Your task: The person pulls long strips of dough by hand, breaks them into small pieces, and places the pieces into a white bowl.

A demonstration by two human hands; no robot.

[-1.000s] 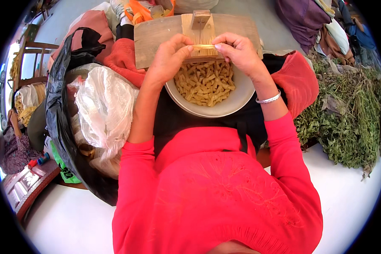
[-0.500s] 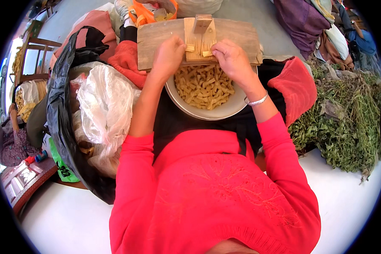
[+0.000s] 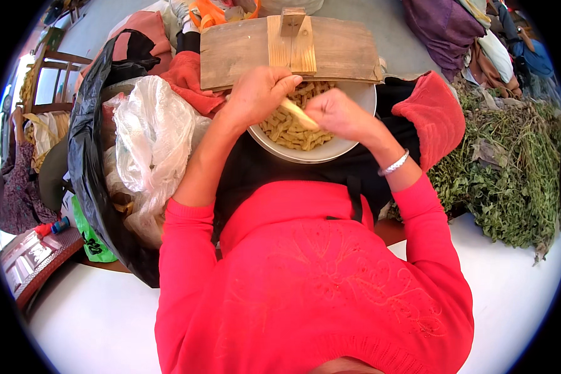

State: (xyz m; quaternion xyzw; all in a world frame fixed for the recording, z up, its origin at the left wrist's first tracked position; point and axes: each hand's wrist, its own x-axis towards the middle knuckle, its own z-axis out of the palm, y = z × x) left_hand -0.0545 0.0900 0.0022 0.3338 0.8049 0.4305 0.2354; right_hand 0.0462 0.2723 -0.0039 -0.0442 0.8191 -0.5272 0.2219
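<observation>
A pale yellow strip (image 3: pixel 299 115), like a peeled root or stalk, slants between my two hands over a white bowl (image 3: pixel 354 147). My left hand (image 3: pixel 260 96) is closed on its upper end, thumb on top. My right hand (image 3: pixel 341 116), slightly blurred and with a silvery bracelet at the wrist, is closed at its lower part; the fingertips are partly hidden. Short yellow-brown cut pieces (image 3: pixel 287 134) fill the bowl in my lap. Just beyond lies a wooden board (image 3: pixel 230 55) with a lighter strip down its middle and an upright wooden block (image 3: pixel 292 22) fixed there.
On the left, a black plastic bag (image 3: pixel 88 143) holds clear plastic (image 3: pixel 153 137). Red cloth (image 3: pixel 433 118) lies right of the bowl. A heap of dried green plants (image 3: pixel 505 168) fills the far right. An orange bag (image 3: pixel 209 14) stands behind the board; a wooden chair (image 3: pixel 53 65) is at far left.
Both hands have come off the board toward me, over the bowl. The short pieces they held at the board are no longer seen there; a longer strip is now between them.
</observation>
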